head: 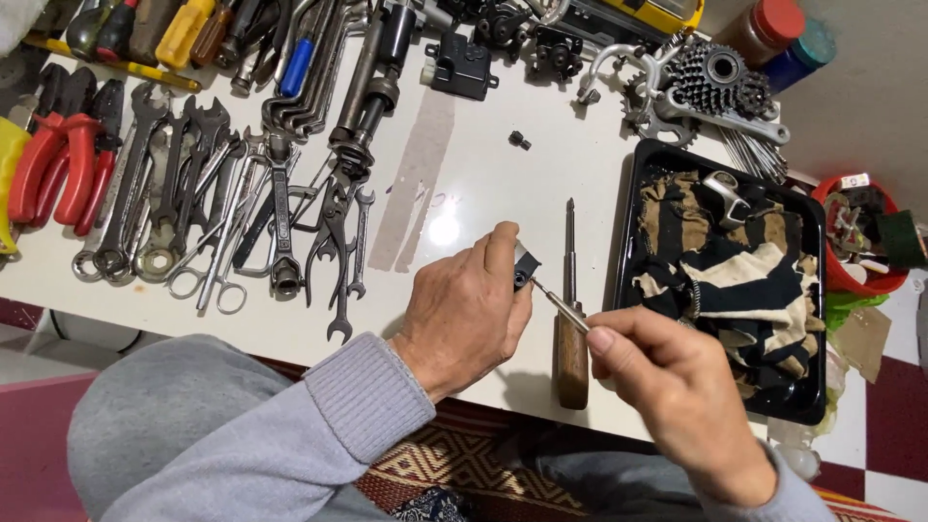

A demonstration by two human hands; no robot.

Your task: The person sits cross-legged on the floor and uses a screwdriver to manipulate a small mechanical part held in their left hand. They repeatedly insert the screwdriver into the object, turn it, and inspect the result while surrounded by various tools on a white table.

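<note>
My left hand [464,309] pinches a small dark metal part [523,267] between thumb and fingers, just above the white table's [483,184] near edge. My right hand [677,387] grips a thin metal tool [561,304] whose tip meets that small part. Under both hands lies a screwdriver [570,329] with a brown wooden handle, its blade pointing away from me.
Several wrenches [280,222], red-handled pliers [58,164] and scissors [208,280] cover the table's left. A black tray [623,222] with a striped rag and a metal piece sits right. Bicycle sprockets [710,82], black parts, jars and a red bucket [831,271] lie beyond.
</note>
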